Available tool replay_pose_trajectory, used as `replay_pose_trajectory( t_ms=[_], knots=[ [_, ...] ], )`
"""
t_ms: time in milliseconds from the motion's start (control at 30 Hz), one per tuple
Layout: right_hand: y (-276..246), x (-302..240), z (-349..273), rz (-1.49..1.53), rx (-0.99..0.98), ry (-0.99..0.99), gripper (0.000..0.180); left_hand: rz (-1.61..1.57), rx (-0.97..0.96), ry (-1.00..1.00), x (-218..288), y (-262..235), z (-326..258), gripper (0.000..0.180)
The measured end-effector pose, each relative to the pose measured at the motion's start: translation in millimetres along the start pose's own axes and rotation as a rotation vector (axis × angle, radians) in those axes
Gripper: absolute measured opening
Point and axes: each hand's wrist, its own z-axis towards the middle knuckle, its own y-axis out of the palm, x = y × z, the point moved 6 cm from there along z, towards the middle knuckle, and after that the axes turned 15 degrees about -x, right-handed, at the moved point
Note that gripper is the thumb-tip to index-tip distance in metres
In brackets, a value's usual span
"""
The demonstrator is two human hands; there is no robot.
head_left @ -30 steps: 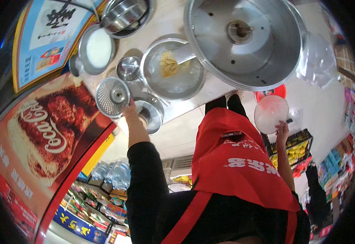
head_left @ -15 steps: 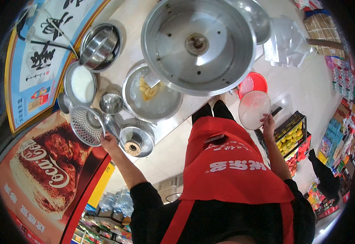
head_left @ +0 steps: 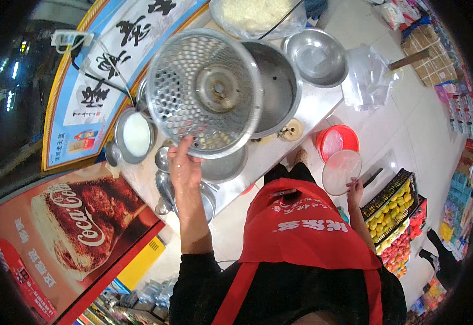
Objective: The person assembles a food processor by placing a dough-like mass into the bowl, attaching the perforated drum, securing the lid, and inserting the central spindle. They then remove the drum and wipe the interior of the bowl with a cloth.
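Observation:
My left hand [head_left: 185, 168] grips the near rim of a perforated metal strainer basket [head_left: 166, 111] with a raised round hub in its middle. It is held up above the table and hides part of a large metal pot [head_left: 281, 86] behind it. Below the basket a shallow metal basin [head_left: 227, 167] shows in part. At my right side, my right hand [head_left: 355, 187] is closed on the edge of a thin translucent round disc [head_left: 341, 170]. The disc hangs in front of a red bucket [head_left: 351, 138].
A metal bowl of white liquid [head_left: 137, 134] stands on the table's left. At the back are a shiny metal bowl [head_left: 316, 58] and a bag of pale shreds [head_left: 255, 16]. To the right, a black crate [head_left: 386, 183] holds yellow fruit. Another person's dark-clothed legs [head_left: 443, 257] show at far right.
My left hand has raised the strainer basket and brought it right, from the table's left side to partly over the large pot. My right hand keeps hold of the disc.

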Motion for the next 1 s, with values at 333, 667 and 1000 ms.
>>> replay_pose_trajectory(
  t_ms=[333, 667, 1000],
  knots=[
    [-43.3, 35.4, -20.7, -0.017, 0.173, 0.023, 0.015, 0.244, -0.122, -0.026, -37.6, 66.7, 13.9, 0.027],
    [-75.2, 58.8, -19.5, -0.111, 0.228, -0.085, 0.015, 1.362, -0.380, -0.033, 42.5, 72.4, 132.4, 0.019],
    [-82.2, 83.2, -22.0, 0.050, 0.278, 0.013, 0.018, 1.342, -0.454, 0.302, 18.6, 165.9, 69.4, 0.020]
  ],
)
